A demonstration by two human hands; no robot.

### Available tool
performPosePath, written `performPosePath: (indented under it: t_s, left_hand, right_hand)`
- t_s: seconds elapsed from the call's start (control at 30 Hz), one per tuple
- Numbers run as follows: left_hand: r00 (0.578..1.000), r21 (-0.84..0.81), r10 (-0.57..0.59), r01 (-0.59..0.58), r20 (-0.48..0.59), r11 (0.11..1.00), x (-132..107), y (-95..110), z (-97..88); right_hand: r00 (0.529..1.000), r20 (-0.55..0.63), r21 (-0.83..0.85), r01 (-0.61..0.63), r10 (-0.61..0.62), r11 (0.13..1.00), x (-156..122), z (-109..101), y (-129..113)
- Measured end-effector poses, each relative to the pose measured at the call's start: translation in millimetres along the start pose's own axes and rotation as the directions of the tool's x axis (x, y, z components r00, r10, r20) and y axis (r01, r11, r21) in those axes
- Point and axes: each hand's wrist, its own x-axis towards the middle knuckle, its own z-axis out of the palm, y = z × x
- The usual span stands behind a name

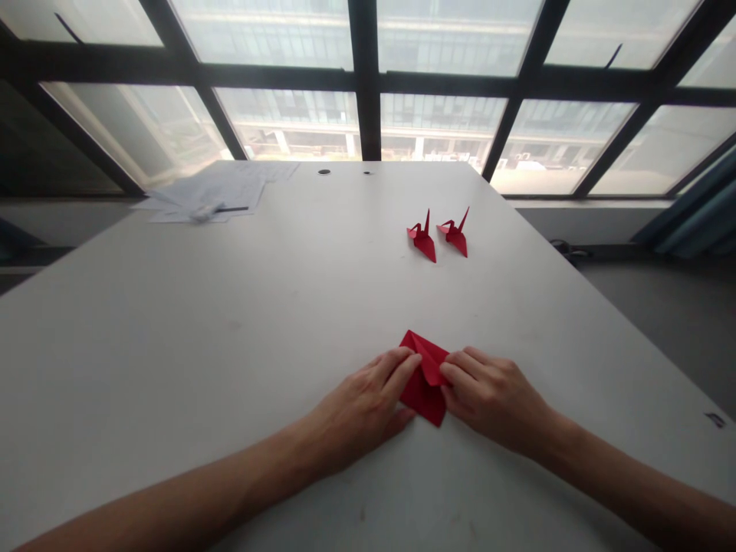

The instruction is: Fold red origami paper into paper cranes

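A partly folded sheet of red origami paper lies on the white table, with one flap lifted in its middle. My left hand is on its left side, fingertips pressing the paper and thumb at the lower left edge. At the right side, my right hand pinches the raised flap between thumb and fingers. Parts of the paper's left and right edges are hidden under my fingers.
Two red paper cranes stand side by side beyond my hands. Loose white papers with a dark pen lie at the far left of the table. Windows rise behind the table's far edge.
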Motion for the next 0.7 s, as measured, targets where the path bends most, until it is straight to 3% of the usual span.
performPosePath:
  t_s: [0.1,0.2,0.27,0.33,0.43,0.57,0.7]
  left_hand:
    - [1.0,0.014,0.011,-0.011,0.017,1.0,1,1,-1.9]
    - [0.998,0.062,0.053,-0.056,0.044,0.997,2,0,-4.5]
    - [0.997,0.06,0.056,-0.059,0.05,0.996,3,-2,-6.5]
    - [0.997,0.056,0.055,-0.058,0.055,0.997,4,-4,-8.1]
    - [0.996,0.065,0.043,-0.049,0.084,0.997,4,-6,-9.6]
    - [0.994,0.047,0.03,-0.035,0.101,0.998,4,-7,-10.3]
    - [0.998,0.012,0.032,-0.032,0.05,0.999,5,-7,-9.7]
  right_hand:
    - [0.96,-0.051,0.173,-0.264,0.277,0.949,2,7,-5]
    - [0.839,0.006,0.314,-0.518,0.544,0.796,4,11,-7]
    - [0.767,0.051,0.344,-0.615,0.639,0.71,5,12,-7]
    - [0.734,0.055,0.332,-0.652,0.677,0.681,5,13,-7]
    - [0.774,-0.03,0.265,-0.604,0.632,0.752,4,16,-9]
    - [0.932,-0.139,0.192,-0.307,0.336,0.932,-1,17,-8]
    - [0.988,-0.124,0.125,-0.072,0.088,0.989,-4,11,-2]
